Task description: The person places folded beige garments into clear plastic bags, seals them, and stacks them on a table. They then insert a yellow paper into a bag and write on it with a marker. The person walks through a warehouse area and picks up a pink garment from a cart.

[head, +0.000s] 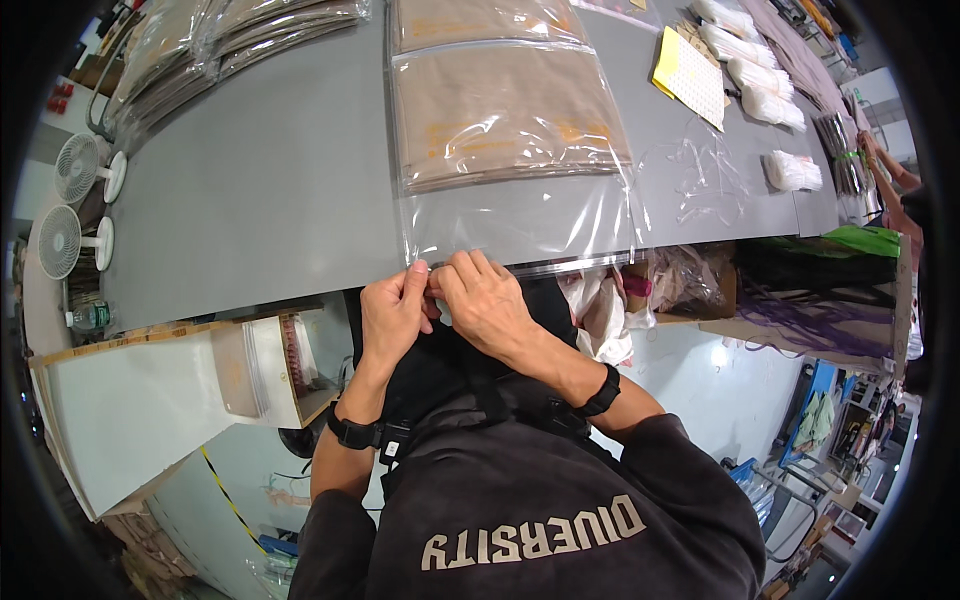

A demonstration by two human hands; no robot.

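A clear plastic bag [517, 214] lies flat on the grey table, its near edge reaching the table's front edge. Inside it is a folded beige cloth item [510, 112]; orange printing shows over it. My left hand [394, 311] pinches the bag's near left corner between thumb and fingers. Close beside it, my right hand [480, 300] has its fingers curled on the same edge. The fingers hide what exactly they grip there. To the right, the bag's near edge [577, 264] runs as a shiny strip along the table's rim.
Another bagged beige item [487, 22] lies beyond. Stacks of filled bags [285, 30] stand far left, near two white fans [60, 240]. At right are a yellow-edged paper [690, 79], white bundles [793, 171] and a loose clear bag [709, 176]. Another person's arms [892, 169] show far right.
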